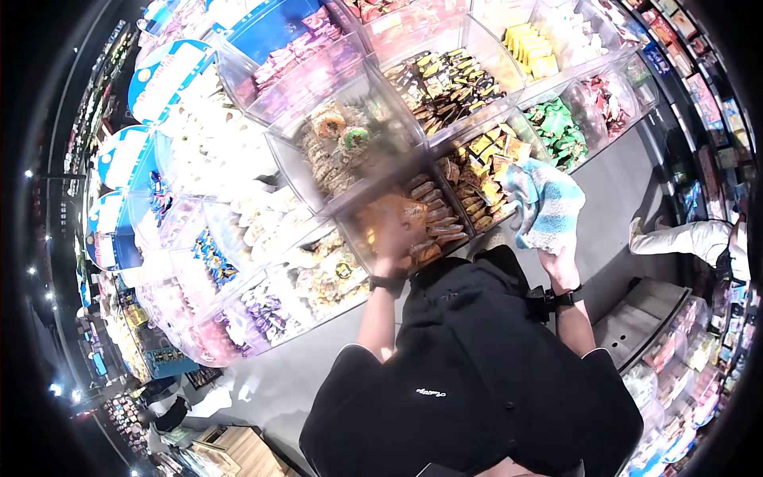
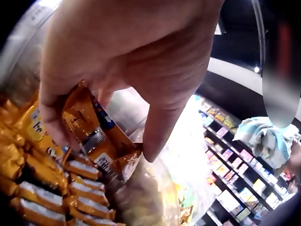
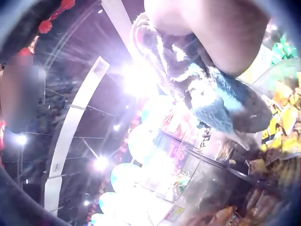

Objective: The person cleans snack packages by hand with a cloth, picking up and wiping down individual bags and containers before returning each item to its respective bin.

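Left hand (image 2: pixel 127 52) pinches an orange snack packet (image 2: pixel 89 125)
Right hand (image 1: pixel 561 269) grips a blue-and-white cloth (image 1: pixel 548 203), perhaps keeping it off the sweets.

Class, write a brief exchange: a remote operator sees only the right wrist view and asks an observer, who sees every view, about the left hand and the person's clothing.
Operator: I see a blue-and-white cloth at the right hand. What is the left hand doing?
Observer: The left wrist view shows the left hand gripping an orange packet.
Operator: And what colour is the person's top?
Observer: The head view shows a black top.
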Demonstrator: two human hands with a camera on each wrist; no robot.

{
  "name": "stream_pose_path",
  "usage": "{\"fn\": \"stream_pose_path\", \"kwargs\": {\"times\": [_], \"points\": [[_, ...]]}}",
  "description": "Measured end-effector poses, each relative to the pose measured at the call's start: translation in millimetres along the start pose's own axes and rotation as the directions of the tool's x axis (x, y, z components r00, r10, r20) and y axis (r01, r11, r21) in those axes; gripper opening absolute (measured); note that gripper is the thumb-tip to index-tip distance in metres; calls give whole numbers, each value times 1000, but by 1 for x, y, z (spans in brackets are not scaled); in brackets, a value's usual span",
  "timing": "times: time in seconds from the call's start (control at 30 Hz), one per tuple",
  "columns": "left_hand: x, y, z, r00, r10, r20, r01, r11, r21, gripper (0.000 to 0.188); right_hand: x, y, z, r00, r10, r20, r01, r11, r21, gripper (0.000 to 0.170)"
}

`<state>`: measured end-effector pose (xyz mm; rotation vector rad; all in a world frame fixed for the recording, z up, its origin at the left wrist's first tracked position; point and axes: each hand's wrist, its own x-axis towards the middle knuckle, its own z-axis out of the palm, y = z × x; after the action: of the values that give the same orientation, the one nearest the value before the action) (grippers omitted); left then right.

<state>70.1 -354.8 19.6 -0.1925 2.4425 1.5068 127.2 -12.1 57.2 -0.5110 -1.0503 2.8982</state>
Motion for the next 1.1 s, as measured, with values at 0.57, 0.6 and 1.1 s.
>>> {"fn": "stream_pose_path", "kwargs": {"times": [0.57,0.6,1.1], "points": [[52,80,-83,947,-24,-322,21,1000,-12,32,-17,-12,-10,998,-58,-34,56,997,-61,47],[66,83,-92,912,-51,-406,55,998,-4,34,-17,-11,-9,994,-79,-73,74,995,-63,48],[122,71,-114,927,103,-362,35,934,354,39,-11,-13,8,989,-119,-86,112,990,-83,48]]}}
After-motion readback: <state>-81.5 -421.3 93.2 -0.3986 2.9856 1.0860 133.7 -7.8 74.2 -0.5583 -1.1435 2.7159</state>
